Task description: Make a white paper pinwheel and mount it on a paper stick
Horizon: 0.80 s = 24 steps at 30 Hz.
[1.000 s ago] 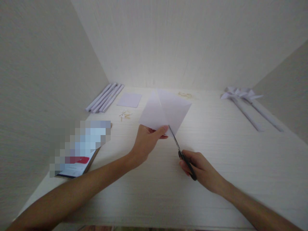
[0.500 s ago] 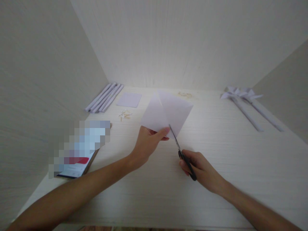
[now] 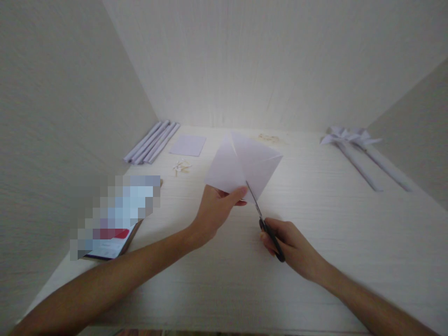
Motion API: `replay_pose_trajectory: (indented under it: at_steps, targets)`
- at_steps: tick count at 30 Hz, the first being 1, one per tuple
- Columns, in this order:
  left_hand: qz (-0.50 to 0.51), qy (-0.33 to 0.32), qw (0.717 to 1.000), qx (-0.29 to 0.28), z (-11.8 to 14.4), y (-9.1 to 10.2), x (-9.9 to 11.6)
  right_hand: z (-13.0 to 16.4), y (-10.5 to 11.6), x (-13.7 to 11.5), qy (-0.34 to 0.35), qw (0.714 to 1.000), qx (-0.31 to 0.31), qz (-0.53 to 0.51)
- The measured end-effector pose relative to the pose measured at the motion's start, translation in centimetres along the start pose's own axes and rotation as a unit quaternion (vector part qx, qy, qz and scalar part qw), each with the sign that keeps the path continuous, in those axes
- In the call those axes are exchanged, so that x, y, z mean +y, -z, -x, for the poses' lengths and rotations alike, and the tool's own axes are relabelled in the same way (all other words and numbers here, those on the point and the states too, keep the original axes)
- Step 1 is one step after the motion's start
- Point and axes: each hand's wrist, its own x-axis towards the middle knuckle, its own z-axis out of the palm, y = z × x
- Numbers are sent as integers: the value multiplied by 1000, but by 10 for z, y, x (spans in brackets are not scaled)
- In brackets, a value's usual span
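Now | left hand [image 3: 215, 210] pinches paper [image 3: 245, 163] | scissors [image 3: 261, 219] just right of grip

Matt paper sheet [image 3: 245, 163]; metal scissors [image 3: 261, 217], blk handles.

A: colours on the sheet I'm holding?
B: paper square [image 3: 241, 163] pale lavender-white, plain, no print

A: my scissors?
B: scissors [image 3: 264, 224] black handles, grey metal blades

A: rest?
B: table [image 3: 315, 261] off-white with faint wood grain, rolled tubes [image 3: 152, 141] pale lilac, phone screen [image 3: 112, 233] white with a red bar
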Motion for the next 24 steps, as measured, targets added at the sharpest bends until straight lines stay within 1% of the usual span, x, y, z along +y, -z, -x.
replay_pose_trajectory:
  at_steps: [8, 16, 24]
  targets:
    - [-13, 23, 1000, -8, 3, -2, -1, 0, 0, -2, 6, 1000, 4, 3]
    - [-14, 11, 1000, -4, 3, -2, -3, 0, 1, -3, 8, 1000, 4, 4]
    - [-15, 14, 1000, -12, 3, -2, -3, 1, 1, -2, -2, 1000, 2, -3]
